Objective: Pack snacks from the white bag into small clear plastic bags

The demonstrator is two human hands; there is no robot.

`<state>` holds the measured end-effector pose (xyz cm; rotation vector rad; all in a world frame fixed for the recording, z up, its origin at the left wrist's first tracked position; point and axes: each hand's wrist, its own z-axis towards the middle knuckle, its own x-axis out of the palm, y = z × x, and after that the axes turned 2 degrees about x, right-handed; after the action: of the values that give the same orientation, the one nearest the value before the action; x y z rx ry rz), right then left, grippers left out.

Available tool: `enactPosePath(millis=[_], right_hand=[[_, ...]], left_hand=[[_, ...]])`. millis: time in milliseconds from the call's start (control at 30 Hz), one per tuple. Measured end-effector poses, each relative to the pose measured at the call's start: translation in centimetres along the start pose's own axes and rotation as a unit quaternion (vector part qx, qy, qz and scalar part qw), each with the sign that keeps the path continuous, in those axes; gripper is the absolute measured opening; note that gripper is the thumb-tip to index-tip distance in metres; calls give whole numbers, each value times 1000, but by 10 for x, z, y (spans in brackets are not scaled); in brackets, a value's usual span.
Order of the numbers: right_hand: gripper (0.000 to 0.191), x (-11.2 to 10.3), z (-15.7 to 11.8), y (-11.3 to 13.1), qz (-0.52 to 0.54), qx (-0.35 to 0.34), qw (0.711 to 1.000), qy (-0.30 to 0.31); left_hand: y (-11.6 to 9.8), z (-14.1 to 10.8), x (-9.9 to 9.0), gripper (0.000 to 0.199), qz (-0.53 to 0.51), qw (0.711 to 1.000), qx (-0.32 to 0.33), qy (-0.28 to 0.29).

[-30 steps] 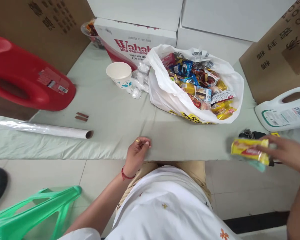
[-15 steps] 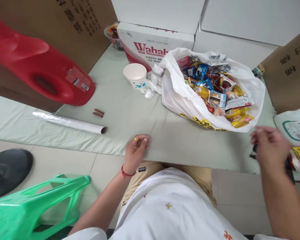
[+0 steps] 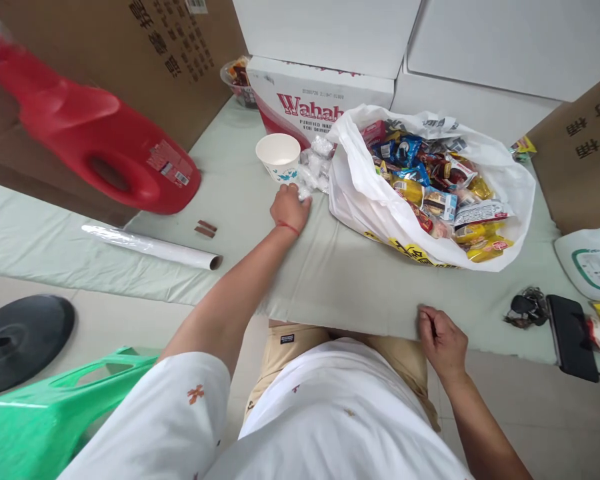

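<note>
My left hand reaches across the cloth-covered table to a small heap of clear plastic-wrapped pieces. Its fingers are curled at the near edge of the heap, just below a white paper cup; whatever they grip is hidden. At the table's front edge rests my right hand, closed in a loose fist with nothing visible in it. Between and beyond the hands stands an open white plastic bag full of wrapped snacks.
Left: a red jug, a plastic-wrapped roll, small brown strips and a green stool. Right: keys, a black phone and a white jug. Behind: a Wahaha carton.
My left hand has moved forward from the table edge to the wrapped pieces by the cup. My right hand has come left from beside the keys and phone to the table's front edge.
</note>
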<state>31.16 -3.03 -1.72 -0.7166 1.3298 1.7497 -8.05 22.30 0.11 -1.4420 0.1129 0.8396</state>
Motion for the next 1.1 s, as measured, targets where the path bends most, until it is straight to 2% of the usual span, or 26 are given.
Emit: enactPosePath(millis=[100, 200, 267, 300, 367, 433, 533, 633, 700, 833, 900, 933, 967, 1033, 1100], right_hand=[[30, 1, -1, 1, 6, 15, 1000, -10], [30, 1, 2, 10, 56, 70, 996, -13], [31, 2, 9, 21, 126, 128, 984, -10], [32, 3, 14, 29, 169, 155, 973, 0], [32, 7, 23, 49, 258, 184, 947, 51], [30, 14, 32, 72, 342, 171, 915, 125], [36, 31, 39, 104, 422, 107, 881, 187], [43, 47, 42, 125, 459, 87, 865, 180], [38, 53, 42, 130, 501, 124, 838, 176], [41, 50, 44, 126, 602, 224, 732, 228], [44, 45, 43, 123, 624, 260, 698, 235], [48, 43, 42, 123, 628, 266, 696, 226], [53, 41, 41, 123, 625, 262, 705, 209], [66, 38, 38, 125, 592, 235, 751, 174], [70, 36, 38, 126, 543, 223, 794, 159]], left_hand=[[5, -39, -17, 25, -23, 1000, -6, -9], [3, -101, -38, 27, -78, 996, -29, 24], [-4, -142, -47, 35, -233, 965, -88, 88], [-9, -160, -49, 40, -275, 950, -108, 105], [-21, -188, -51, 44, -340, 920, -142, 130], [-32, -208, -50, 45, -383, 893, -179, 155], [-43, -227, -45, 45, -395, 877, -198, 190], [-47, -236, -44, 42, -377, 881, -179, 225], [-48, -237, -44, 44, -387, 869, -191, 242], [-49, -236, -45, 47, -419, 845, -247, 224], [-50, -237, -44, 46, -418, 851, -243, 206], [-51, -238, -43, 45, -412, 860, -224, 199], [-52, -239, -42, 42, -404, 872, -197, 193], [-55, -242, -40, 36, -394, 887, -139, 199], [-59, -243, -40, 34, -418, 872, -122, 223]])
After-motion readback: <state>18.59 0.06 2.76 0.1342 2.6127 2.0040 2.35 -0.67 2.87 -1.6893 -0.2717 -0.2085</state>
